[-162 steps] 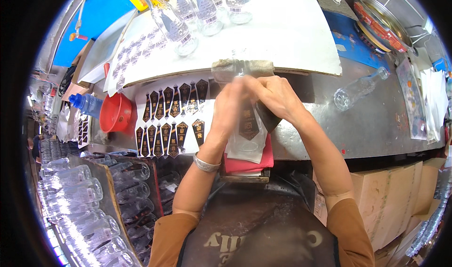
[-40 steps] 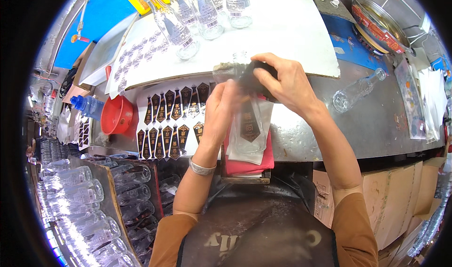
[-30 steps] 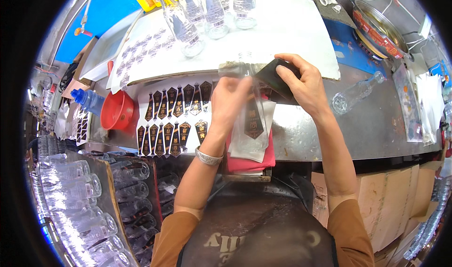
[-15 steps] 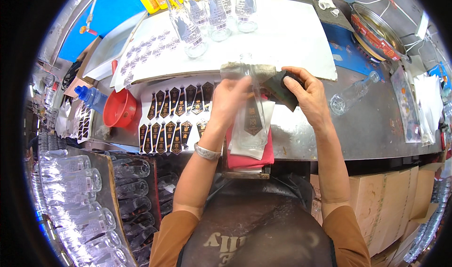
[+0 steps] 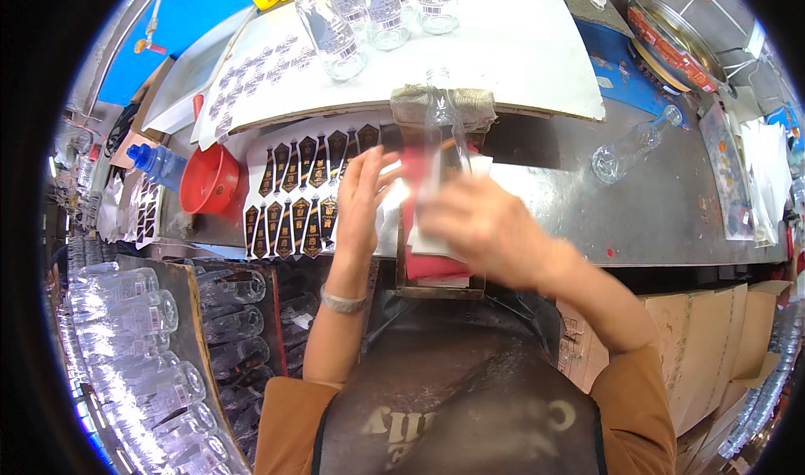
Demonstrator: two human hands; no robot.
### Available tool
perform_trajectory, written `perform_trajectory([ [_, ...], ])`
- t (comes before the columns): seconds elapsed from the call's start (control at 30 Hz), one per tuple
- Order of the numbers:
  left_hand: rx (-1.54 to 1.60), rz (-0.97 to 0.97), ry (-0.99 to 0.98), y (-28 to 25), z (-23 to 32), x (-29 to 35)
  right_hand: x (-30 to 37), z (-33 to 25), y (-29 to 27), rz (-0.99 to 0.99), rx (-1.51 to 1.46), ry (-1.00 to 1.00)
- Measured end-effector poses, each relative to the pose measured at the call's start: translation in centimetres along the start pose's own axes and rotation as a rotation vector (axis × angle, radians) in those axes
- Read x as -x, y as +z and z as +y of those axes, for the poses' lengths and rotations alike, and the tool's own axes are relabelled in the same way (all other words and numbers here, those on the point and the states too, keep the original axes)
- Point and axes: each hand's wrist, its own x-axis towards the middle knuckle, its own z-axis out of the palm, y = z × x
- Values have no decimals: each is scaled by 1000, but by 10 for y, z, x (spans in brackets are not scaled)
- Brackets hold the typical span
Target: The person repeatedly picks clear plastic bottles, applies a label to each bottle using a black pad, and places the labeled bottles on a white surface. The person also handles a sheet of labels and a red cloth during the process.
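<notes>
red bowl [image 5: 211,179] at the worktop [image 5: 671,215] edge, label sheet [image 5: 293,192] beside it. left hand [image 5: 362,200] spread flat, fingers open, just left of the clear bottle [image 5: 442,144]. blurred right hand [image 5: 486,228] wraps the bottle's base, bottle upright over red cloth [image 5: 432,261]. bare metal further right.

Two hands [image 5: 362,200], one red bowl [image 5: 210,178], one blue bottle [image 5: 157,164]

Grey metal surface [image 5: 671,223] crowded with bottling supplies.
A white board [image 5: 520,47] spans the upper centre; a sheet of dark shield-shaped labels [image 5: 293,190] and a red plastic bowl [image 5: 210,180] sit at left, and a clear empty bottle [image 5: 629,146] lies at right.
</notes>
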Motion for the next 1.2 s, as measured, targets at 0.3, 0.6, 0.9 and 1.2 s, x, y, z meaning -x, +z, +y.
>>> perform_trajectory([
  [0.3,-154,-348,285,4,-8,29,0,51,-12,357,-212,298],
  [0.6,-713,-260,683,18,-24,54,68,-10,-20,86,-854,887],
  [0.9,-80,-328,431,27,-16,50,56,4,11,38,-1085,1062],
  [1.2,-652,-240,619,13,-31,58,52,-18,0,-3,-389,785],
])
